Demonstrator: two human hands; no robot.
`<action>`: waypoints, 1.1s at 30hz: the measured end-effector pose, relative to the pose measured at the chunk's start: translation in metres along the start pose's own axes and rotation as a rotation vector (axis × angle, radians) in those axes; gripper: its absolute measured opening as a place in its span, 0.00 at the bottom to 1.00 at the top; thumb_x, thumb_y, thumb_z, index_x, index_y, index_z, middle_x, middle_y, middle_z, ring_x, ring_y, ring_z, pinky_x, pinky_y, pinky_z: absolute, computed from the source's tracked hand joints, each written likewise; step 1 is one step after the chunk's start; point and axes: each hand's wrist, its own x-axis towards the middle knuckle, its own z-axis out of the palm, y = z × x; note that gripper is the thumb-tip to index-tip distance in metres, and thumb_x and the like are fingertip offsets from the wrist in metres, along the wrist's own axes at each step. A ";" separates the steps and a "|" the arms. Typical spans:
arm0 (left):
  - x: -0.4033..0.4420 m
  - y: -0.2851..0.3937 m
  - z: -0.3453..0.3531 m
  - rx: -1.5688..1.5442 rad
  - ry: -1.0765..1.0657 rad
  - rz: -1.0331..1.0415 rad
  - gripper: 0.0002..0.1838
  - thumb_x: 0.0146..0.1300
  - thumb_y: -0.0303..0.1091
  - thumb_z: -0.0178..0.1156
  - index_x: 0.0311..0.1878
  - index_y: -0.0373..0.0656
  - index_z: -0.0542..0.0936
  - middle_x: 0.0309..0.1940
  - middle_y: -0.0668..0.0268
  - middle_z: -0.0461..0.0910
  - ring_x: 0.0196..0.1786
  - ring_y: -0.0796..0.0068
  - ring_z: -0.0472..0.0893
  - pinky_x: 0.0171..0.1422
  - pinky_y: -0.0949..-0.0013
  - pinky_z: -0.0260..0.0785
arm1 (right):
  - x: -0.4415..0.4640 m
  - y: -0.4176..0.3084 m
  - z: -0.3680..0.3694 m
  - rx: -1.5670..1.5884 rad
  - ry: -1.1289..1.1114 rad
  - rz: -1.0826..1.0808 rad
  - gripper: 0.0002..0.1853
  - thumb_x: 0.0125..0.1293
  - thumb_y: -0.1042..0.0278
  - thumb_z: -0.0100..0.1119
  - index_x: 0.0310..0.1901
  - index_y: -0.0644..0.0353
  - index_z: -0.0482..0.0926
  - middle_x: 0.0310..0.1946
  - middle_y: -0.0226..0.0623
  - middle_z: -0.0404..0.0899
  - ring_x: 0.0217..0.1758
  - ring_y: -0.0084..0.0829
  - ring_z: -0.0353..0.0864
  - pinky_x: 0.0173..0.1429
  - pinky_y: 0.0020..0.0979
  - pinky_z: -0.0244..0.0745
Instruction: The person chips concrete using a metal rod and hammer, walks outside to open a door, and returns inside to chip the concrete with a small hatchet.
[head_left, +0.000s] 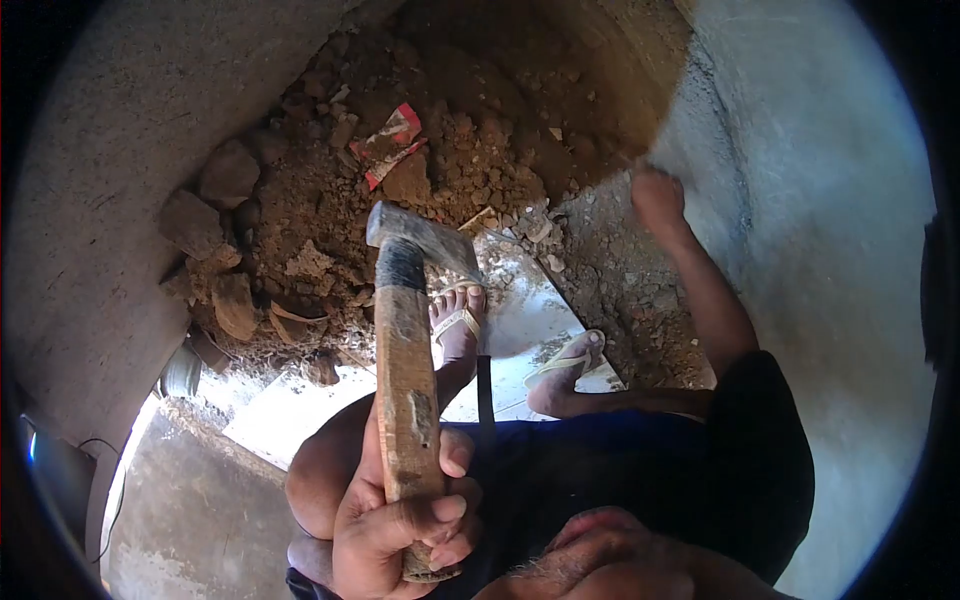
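- My left hand (405, 525) is gripping one hammer (408, 380) by its wooden handle.
- My one right hand (658, 203) is hovering near the wall (810, 220); its grip I cannot tell.
- One red wrapper (392, 146) is lying on soil (500, 100).
- Open room is separating hammer and right hand, above the tile's (520, 290) edge.

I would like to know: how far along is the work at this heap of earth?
Seemingly done: much earth looks broken loose. In hand: the left hand grips a hammer; the right hand is closed, near the wall. Probably left: clearing the earth, stones and red wrapper, which lie heaped there.
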 end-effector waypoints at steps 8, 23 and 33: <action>0.003 -0.012 -0.005 0.120 0.002 0.015 0.45 0.46 0.14 0.53 0.72 0.39 0.53 0.40 0.58 0.67 0.19 0.83 0.65 0.18 0.81 0.58 | 0.126 -0.032 0.107 0.415 0.055 0.125 0.36 0.66 0.47 0.55 0.70 0.55 0.58 0.46 0.57 0.81 0.47 0.58 0.81 0.50 0.53 0.75; 0.021 -0.022 -0.013 0.014 -0.030 0.007 0.48 0.50 0.11 0.52 0.75 0.52 0.50 0.44 0.60 0.67 0.24 0.82 0.66 0.22 0.81 0.60 | 0.179 -0.015 0.116 0.263 -0.050 0.111 0.22 0.67 0.47 0.51 0.54 0.53 0.78 0.44 0.52 0.82 0.46 0.49 0.83 0.51 0.51 0.76; 0.015 -0.018 -0.024 0.017 -0.204 -0.051 0.54 0.55 0.10 0.50 0.78 0.63 0.39 0.48 0.65 0.68 0.25 0.81 0.69 0.26 0.80 0.63 | 0.053 -0.100 0.049 1.112 0.325 0.097 0.22 0.60 0.57 0.66 0.50 0.65 0.82 0.37 0.50 0.85 0.37 0.35 0.84 0.46 0.34 0.76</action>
